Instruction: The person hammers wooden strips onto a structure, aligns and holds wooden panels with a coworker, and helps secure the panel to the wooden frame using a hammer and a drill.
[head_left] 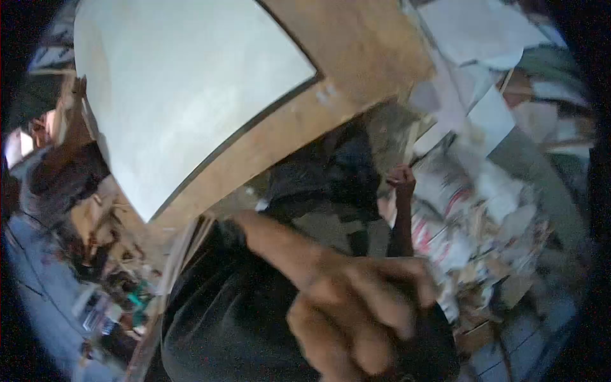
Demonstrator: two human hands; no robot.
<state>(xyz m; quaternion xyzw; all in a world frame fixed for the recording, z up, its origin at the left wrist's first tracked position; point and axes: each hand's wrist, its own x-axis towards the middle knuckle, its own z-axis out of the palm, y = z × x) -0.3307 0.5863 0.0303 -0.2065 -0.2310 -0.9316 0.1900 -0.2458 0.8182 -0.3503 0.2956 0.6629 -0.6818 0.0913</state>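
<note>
Close to the camera, my left hand (pixel 359 312) hangs in front of my dark shirt, its blurred fingers loosely bent and apart, with nothing visible in them. Farther off and smaller, my right hand (pixel 401 177) is raised at the right edge of a dark gap. Its fingers are closed round something thin, too blurred to make out. A large white sheet (pixel 191 83) with a dark edge lies on a brown wooden board (pixel 375 44) above both hands. Neither hand touches the sheet.
Plastic bags (pixel 439 235) and scraps are heaped at the right, below pale sheets (pixel 477 28). At the far left is a person's dark sleeve or clothing (pixel 57 181). Small clutter (pixel 111 312) covers the lower left floor.
</note>
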